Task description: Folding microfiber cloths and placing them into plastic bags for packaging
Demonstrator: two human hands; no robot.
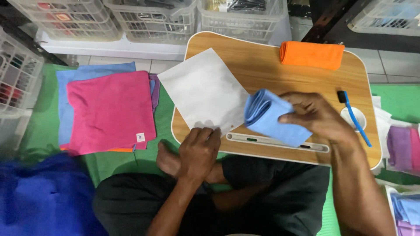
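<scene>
My right hand (316, 114) grips a folded light blue cloth (270, 117) over the near edge of a small wooden lap table (262, 65). My left hand (199, 150) rests with its fingertips on the near corner of a flat white pouch (203, 89) lying on the table's left part. A folded orange cloth (311, 54) lies at the table's far right. A blue toothbrush (355, 117) lies across a round white recess at the right edge.
A pile of cloths topped by a pink one (109, 109) lies on the green mat at left. White plastic baskets (153, 17) line the back. Purple and blue packed cloths (402, 148) sit at right. My crossed legs are under the table.
</scene>
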